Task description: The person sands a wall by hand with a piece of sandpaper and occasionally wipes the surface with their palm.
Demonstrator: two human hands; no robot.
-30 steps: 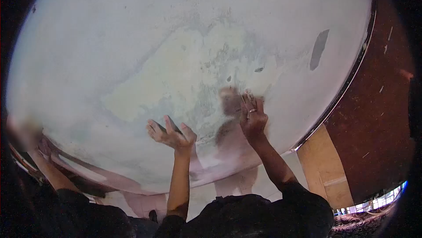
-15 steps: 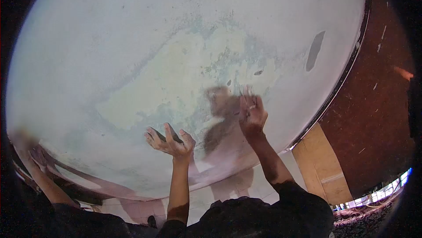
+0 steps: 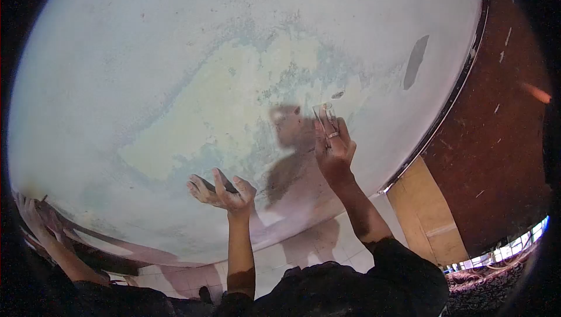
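Observation:
My left hand (image 3: 231, 195) is low in the middle, close to a large pale curved surface (image 3: 134, 36), fingers spread and holding nothing visible. To its right, my right hand (image 3: 334, 144), with a ring on one finger, pinches a small thin, flat, see-through piece (image 3: 321, 110) against the same surface. Around both hands the surface shows a worn yellow-green patch (image 3: 216, 95) with bluish edges. A small dark chip mark (image 3: 338, 95) lies just above my right fingertips. A long grey spot (image 3: 416, 62) is further up and right.
Another person's hand (image 3: 35, 217) is at the surface's far left edge, near a small dark object. A dark rim (image 3: 453, 97) bounds the surface on the right. Beyond it are a reddish-brown panel (image 3: 491, 141) and a tan board (image 3: 425, 212). Pale floor tiles (image 3: 345, 250) show below.
My right hand has moved slightly up and its fingers have drawn together; the thin piece now shows clearly. My left hand has shifted slightly left. The other person's hand at far left has moved down.

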